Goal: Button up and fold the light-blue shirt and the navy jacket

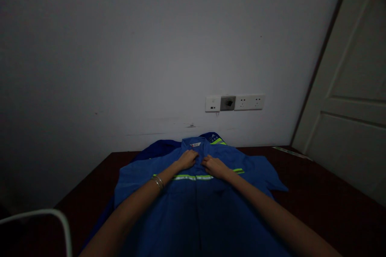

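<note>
A blue short-sleeved work shirt (pixel 177 213) lies spread front up, its collar toward the wall. Yellow-green and silver reflective strips cross its chest, and a white label shows inside the collar. My left hand (pixel 188 159), with bracelets at the wrist, is closed on the shirt's front edge just below the collar. Opposite it, my right hand (pixel 213 166) has its fingers curled on the other front edge. A small gap at the neck opening separates the hands. Both sets of fingertips are partly hidden. Beneath the shirt, a darker blue garment (pixel 161 147) with a reflective strip sticks out.
The dark red tabletop (pixel 304 180) meets a pale wall (pixel 135 56). Wall sockets (pixel 249 103) sit above the table, and a panelled door (pixel 352 100) stands at right. A flat strip (pixel 292 152) lies near the back edge. A white curved bar (pixel 62 217) is at lower left.
</note>
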`<state>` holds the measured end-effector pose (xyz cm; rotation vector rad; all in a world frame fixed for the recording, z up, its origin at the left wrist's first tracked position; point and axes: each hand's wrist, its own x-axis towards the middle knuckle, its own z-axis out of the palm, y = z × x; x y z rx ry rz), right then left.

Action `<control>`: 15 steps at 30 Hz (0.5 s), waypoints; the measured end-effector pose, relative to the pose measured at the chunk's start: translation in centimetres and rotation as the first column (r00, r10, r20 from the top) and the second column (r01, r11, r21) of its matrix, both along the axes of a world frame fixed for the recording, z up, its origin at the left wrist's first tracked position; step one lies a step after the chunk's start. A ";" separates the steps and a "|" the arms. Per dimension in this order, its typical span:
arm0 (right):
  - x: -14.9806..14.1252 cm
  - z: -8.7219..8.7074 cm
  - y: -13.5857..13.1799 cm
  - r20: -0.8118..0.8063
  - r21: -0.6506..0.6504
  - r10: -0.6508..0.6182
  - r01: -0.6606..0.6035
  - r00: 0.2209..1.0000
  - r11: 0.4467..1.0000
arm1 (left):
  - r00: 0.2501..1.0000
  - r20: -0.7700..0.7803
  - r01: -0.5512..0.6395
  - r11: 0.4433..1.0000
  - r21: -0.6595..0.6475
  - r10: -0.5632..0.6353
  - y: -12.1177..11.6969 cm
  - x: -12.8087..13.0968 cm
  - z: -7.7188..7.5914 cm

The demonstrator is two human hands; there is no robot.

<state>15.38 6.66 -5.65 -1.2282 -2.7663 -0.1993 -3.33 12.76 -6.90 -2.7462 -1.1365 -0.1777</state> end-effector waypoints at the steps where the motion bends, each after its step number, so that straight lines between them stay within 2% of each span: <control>1: 0.0 0.0 -0.1 -0.007 0.002 0.005 -0.005 1.000 1.000 | 1.000 -0.009 -0.002 1.000 -0.005 0.002 -0.1 0.1 0.0; 4: 0.0 -0.2 -0.3 -0.033 -0.002 0.004 -0.004 0.999 1.000 | 0.998 -0.057 0.030 0.999 0.039 -0.028 -0.6 0.0 0.3; 8: 0.3 -0.5 -0.6 -0.063 -0.037 -0.008 0.006 0.998 0.999 | 0.987 -0.112 0.133 0.982 0.134 -0.119 -1.7 -1.5 1.1; 12: 0.8 -1.2 -0.7 -0.099 -0.031 0.002 -0.005 0.995 1.000 | 0.938 -0.240 0.290 0.944 0.156 -0.249 -2.6 -3.2 0.7; 15: 1.0 -1.4 -0.8 -0.110 -0.038 -0.004 -0.001 0.994 0.999 | 0.915 -0.282 0.336 0.932 0.138 -0.288 -3.1 -4.2 0.3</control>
